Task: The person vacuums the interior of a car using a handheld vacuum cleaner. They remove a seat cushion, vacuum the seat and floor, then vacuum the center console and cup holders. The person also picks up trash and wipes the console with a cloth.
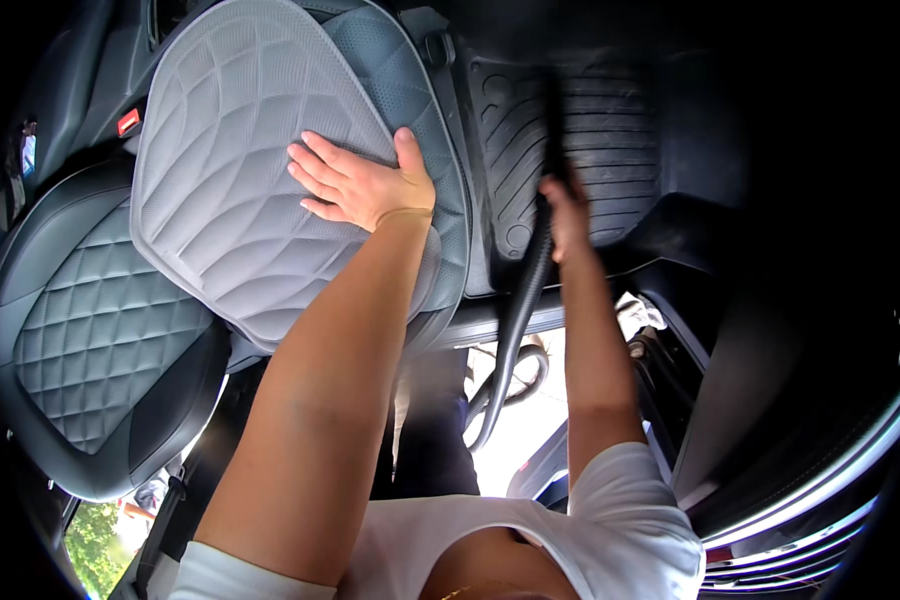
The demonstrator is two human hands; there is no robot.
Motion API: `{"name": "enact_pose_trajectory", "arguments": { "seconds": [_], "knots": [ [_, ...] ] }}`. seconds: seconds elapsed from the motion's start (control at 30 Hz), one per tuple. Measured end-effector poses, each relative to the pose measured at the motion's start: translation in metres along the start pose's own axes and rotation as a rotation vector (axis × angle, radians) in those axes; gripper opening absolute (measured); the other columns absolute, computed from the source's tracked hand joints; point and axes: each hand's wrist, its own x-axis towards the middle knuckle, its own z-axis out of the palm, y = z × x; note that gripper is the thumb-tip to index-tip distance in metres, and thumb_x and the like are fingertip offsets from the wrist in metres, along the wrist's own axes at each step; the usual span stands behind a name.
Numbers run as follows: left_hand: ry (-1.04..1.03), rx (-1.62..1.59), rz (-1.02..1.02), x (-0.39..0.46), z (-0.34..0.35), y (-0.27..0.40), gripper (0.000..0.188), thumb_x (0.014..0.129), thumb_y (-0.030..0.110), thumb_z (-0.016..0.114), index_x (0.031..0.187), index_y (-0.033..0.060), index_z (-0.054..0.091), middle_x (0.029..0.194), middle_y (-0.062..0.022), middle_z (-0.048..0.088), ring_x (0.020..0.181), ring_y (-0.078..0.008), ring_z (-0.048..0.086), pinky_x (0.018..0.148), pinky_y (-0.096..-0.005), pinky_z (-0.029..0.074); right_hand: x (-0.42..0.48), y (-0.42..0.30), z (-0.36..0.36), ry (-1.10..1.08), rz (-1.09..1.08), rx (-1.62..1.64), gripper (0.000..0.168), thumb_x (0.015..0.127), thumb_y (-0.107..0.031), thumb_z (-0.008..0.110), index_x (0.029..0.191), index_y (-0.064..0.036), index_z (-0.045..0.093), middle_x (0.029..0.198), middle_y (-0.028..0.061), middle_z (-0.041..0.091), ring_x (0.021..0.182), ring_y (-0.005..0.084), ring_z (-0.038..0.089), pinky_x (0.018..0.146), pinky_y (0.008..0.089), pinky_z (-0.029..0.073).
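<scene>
My left hand (364, 180) rests palm down, fingers spread, on the grey quilted cover (232, 172) lying over a car seat (379, 56). To its right, my right hand (568, 214) grips a black vacuum hose (523, 300) near its wand end. The dark wand (553, 120) is blurred and reaches over the ribbed rubber floor mat (615, 142) in the footwell; its tip is too dark to make out. Below my right hand the hose runs down past the door sill and loops outside the car.
The neighbouring seat's quilted backrest (112, 330) stands at the left, below a red seat-belt buckle (129, 121). The door sill (495, 322) crosses below the mat. An open car door (750, 375) lies at the right, with a whitish cloth (640, 313) near its inner edge.
</scene>
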Motion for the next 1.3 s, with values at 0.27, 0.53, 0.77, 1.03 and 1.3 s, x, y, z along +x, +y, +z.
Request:
{"name": "enact_pose_trajectory", "arguments": {
  "seconds": [0.27,0.53,0.77,1.03,1.3],
  "knots": [
    [0.003,0.015,0.001,-0.001,0.001,0.001,0.095,0.079,0.054,0.055,0.145,0.002,0.011,0.151,-0.021,0.011,0.142,-0.0333,0.006,0.11,-0.056,0.003,-0.047,0.007,0.009,-0.119,0.139,-0.049,0.073,0.075,-0.024,0.068,0.141,-0.01,0.038,0.118,0.0121,0.056,0.107,0.0232,0.052,0.092,0.0346,0.041],
    [-0.005,0.004,0.024,-0.001,0.005,0.003,0.096,0.078,0.054,0.056,0.145,0.0007,0.011,0.151,-0.0215,0.011,0.141,-0.034,0.005,0.11,-0.0562,0.002,-0.013,0.032,-0.059,0.258,0.103,0.062,0.071,0.075,-0.025,0.068,0.14,-0.016,0.041,0.121,0.0114,0.057,0.1,0.0249,0.057,0.085,0.0432,0.046],
    [-0.013,0.013,-0.005,0.0,0.003,0.001,0.096,0.08,0.057,0.053,0.145,0.0004,0.011,0.151,-0.0217,0.01,0.142,-0.0337,0.004,0.11,-0.0551,0.001,-0.048,0.03,-0.06,0.148,0.163,0.129,0.041,0.077,-0.024,0.066,0.115,-0.014,0.053,0.085,0.0073,0.056,0.057,0.0203,0.055,0.045,0.0328,0.049],
    [0.008,-0.001,0.006,0.0,0.004,-0.002,0.101,0.074,0.051,0.062,0.145,-0.0014,0.011,0.151,-0.0228,0.01,0.141,-0.0352,0.004,0.109,-0.058,0.002,-0.107,0.059,-0.028,-0.099,0.365,0.187,0.071,0.074,-0.02,0.071,0.138,-0.02,0.041,0.086,0.0049,0.052,0.046,0.0201,0.049,0.04,0.0336,0.046],
    [-0.001,-0.025,0.02,0.0,0.008,0.002,0.102,0.075,0.052,0.061,0.145,-0.0018,0.01,0.151,-0.0227,0.009,0.142,-0.035,0.003,0.11,-0.0574,0.001,-0.027,0.055,-0.109,0.396,0.164,0.367,0.057,0.076,-0.026,0.066,0.127,-0.023,0.041,0.087,0.0084,0.053,0.063,0.0256,0.055,0.052,0.038,0.049]
  ]
}}
